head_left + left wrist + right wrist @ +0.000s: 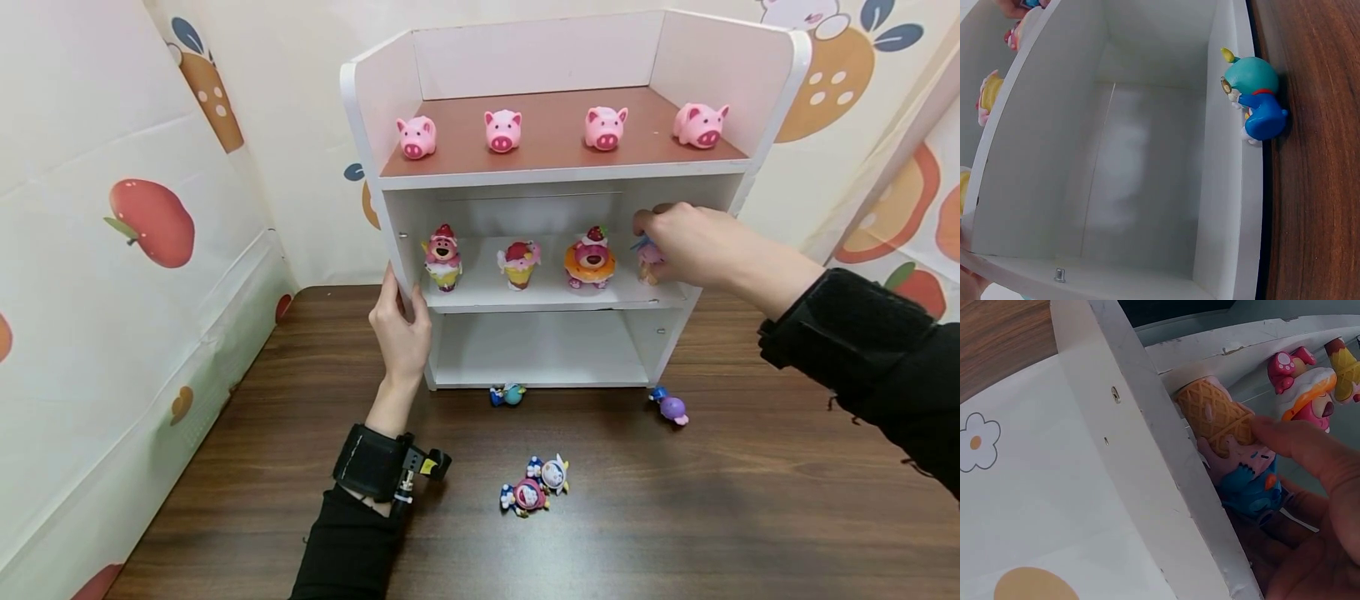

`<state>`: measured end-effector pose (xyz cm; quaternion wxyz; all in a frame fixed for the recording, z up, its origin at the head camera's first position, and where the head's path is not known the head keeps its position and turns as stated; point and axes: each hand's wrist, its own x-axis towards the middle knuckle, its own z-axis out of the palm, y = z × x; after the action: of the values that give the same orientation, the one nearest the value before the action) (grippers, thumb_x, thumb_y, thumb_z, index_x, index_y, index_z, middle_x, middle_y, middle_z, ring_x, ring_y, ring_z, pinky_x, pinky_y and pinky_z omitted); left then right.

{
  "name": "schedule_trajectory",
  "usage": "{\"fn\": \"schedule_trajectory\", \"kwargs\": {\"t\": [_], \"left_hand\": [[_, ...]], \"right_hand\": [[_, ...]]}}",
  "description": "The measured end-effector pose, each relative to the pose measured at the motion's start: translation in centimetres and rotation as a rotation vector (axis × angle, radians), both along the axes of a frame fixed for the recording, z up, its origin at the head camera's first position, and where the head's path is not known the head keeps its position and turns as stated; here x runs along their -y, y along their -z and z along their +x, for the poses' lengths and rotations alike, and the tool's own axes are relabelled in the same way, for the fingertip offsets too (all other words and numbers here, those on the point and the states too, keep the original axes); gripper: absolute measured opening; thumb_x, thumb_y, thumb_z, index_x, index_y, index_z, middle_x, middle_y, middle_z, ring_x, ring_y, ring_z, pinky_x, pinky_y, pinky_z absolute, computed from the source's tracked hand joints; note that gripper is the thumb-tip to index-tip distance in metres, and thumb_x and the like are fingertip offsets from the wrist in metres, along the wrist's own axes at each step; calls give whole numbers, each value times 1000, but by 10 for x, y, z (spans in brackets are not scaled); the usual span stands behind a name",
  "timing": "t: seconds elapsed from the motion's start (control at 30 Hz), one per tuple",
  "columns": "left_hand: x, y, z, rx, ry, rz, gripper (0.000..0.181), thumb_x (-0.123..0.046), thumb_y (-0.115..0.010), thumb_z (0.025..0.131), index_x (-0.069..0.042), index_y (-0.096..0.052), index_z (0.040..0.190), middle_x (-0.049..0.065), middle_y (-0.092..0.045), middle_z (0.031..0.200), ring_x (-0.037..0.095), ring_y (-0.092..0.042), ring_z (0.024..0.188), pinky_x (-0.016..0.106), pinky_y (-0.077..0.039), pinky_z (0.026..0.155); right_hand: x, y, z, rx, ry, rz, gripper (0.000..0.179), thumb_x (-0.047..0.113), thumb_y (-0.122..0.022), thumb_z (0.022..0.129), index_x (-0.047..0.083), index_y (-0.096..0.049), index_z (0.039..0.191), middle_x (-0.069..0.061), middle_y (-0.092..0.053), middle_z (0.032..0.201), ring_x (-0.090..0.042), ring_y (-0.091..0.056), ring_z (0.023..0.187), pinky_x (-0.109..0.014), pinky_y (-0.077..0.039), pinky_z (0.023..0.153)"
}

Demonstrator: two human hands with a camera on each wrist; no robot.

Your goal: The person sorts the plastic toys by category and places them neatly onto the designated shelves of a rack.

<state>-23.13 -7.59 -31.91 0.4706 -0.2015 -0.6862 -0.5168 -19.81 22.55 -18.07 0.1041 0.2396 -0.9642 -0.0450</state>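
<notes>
My left hand (pixel 401 333) grips the lower left side of a white toy shelf (pixel 551 308), thumb and fingers on either side of the panel edge. At the right end of the middle shelf, my right hand (pixel 693 242) holds an ice cream cone figurine (pixel 1219 419). A blue creature pokes out of its pink icing, and the waffle cone sits at the shelf board. Left of it stand a pink bear in an orange ring (pixel 590 260), a cone figurine with a red top (pixel 518 262), and a pink bear in a yellow cup (pixel 444 258).
Pink pig figures, one of them a pig (pixel 502 131), line the top shelf. By the unit's foot lie a teal-and-blue figurine (pixel 1260 94) and a purple figurine (pixel 670 407). Two small figurines (pixel 528 494) lie together on the wooden table (pixel 712 517).
</notes>
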Motion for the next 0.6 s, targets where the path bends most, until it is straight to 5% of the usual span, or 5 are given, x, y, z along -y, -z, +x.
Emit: {"fn": "schedule_trajectory", "kwargs": {"t": [0.6], "left_hand": [[-1, -2, 2, 4, 4, 7, 45, 12, -49, 81, 6, -44, 126, 19, -53, 117, 26, -52, 105, 41, -45, 79]], "right_hand": [[2, -2, -2, 34, 26, 10, 46, 11, -76, 66, -6, -55, 102, -19, -57, 88, -28, -53, 73, -45, -48, 66]]}}
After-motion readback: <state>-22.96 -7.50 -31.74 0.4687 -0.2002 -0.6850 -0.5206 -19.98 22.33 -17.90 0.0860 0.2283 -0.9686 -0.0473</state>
